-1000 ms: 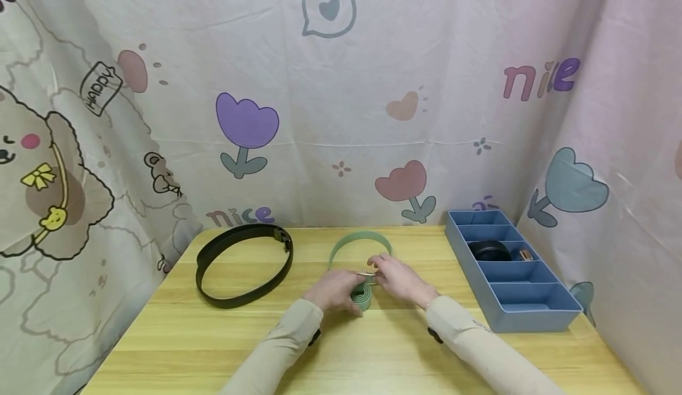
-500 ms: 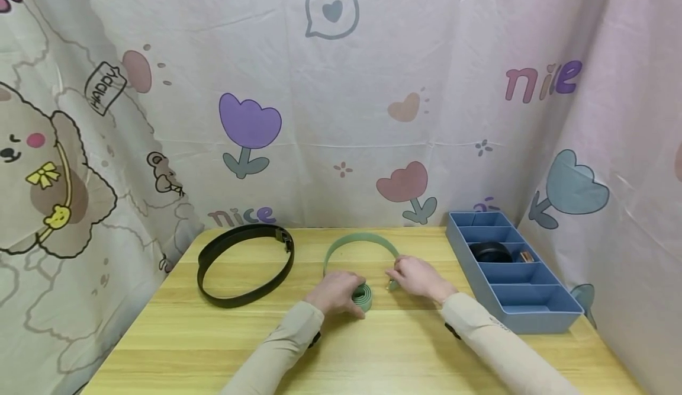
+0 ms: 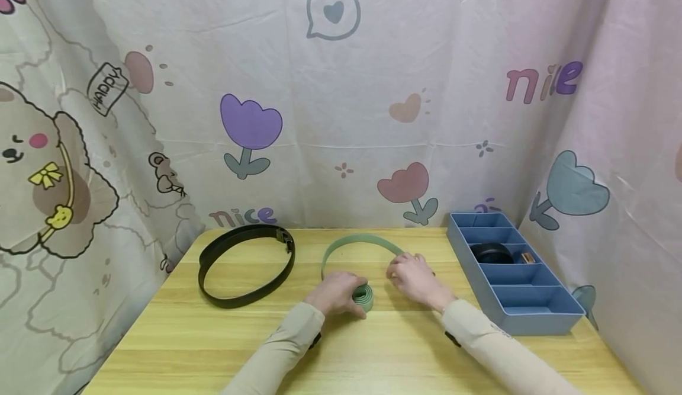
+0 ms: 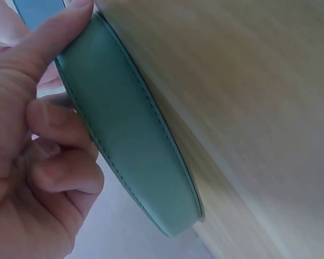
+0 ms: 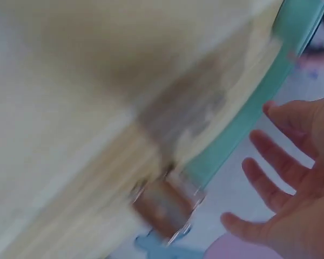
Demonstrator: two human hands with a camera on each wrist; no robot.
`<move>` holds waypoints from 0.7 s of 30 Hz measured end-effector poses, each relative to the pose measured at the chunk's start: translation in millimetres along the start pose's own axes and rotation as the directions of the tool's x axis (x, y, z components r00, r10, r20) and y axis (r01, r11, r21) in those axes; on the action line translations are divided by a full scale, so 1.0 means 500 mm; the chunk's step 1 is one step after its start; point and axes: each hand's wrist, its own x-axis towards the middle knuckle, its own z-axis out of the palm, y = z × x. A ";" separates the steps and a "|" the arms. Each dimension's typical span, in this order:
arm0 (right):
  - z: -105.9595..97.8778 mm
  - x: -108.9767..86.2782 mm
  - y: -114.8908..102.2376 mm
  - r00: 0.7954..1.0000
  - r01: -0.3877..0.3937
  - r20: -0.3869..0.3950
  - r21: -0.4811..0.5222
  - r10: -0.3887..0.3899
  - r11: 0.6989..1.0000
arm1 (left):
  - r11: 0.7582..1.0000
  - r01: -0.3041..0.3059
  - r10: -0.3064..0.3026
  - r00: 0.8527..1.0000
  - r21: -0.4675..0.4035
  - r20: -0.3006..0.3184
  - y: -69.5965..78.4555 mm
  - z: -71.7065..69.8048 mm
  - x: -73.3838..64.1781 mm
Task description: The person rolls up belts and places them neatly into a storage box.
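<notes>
A green stitched belt (image 3: 362, 238) stands on its edge, one end wound into a tight coil (image 3: 364, 299) and the rest arching behind both hands. My left hand (image 3: 334, 293) grips the coil from its left side, thumb and fingers around it. In the left wrist view the thumb lies along the top of the belt's outer turn (image 4: 124, 129). My right hand (image 3: 418, 279) is by the loose end with its fingers spread and apart from the strap. In the right wrist view the metal buckle (image 5: 167, 205) is blurred, beyond those fingers; the head view hides most of it.
A black belt (image 3: 231, 302) lies in a wide loop at the table's left. On the right stands a blue divided box (image 3: 487, 309); one compartment holds a rolled black item (image 3: 492, 253) with a metal buckle. A patterned curtain (image 3: 330, 87) hangs behind the wooden table (image 3: 373, 353).
My right hand has moved right from beside the coil, bringing the buckle end along, and its fingers have since let go. The belt's arch is wider. My left hand stays at the coil.
</notes>
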 end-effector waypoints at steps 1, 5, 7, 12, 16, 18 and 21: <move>0.004 0.000 -0.011 0.999 0.039 -0.005 0.017 -0.039 0.999 | 1.000 0.001 -0.001 1.000 0.001 -0.002 -0.001 0.001 0.002; 0.016 -0.002 -0.055 0.990 0.137 0.015 0.085 -0.139 0.987 | 1.000 0.012 -0.012 1.000 -0.009 0.005 0.000 0.004 0.006; 0.017 -0.003 -0.072 0.985 0.164 0.043 0.120 -0.170 0.979 | 1.000 0.013 -0.013 1.000 -0.010 0.000 0.001 0.004 0.006; 0.015 -0.004 -0.092 0.976 0.191 0.073 0.158 -0.204 0.969 | 1.000 0.003 -0.002 0.999 0.030 -0.037 0.006 0.005 0.004; 0.017 -0.001 -0.098 0.972 0.207 0.093 0.102 -0.216 0.973 | 0.999 0.007 -0.004 0.999 0.051 -0.047 0.008 0.005 0.003; 0.020 0.001 -0.099 0.967 0.221 0.110 0.082 -0.229 0.972 | 0.999 0.009 -0.007 0.999 0.043 -0.043 0.007 0.005 0.003; 0.023 0.003 -0.100 0.963 0.218 0.136 0.107 -0.231 0.970 | 0.999 -0.010 0.012 0.999 0.031 -0.053 0.004 0.005 0.003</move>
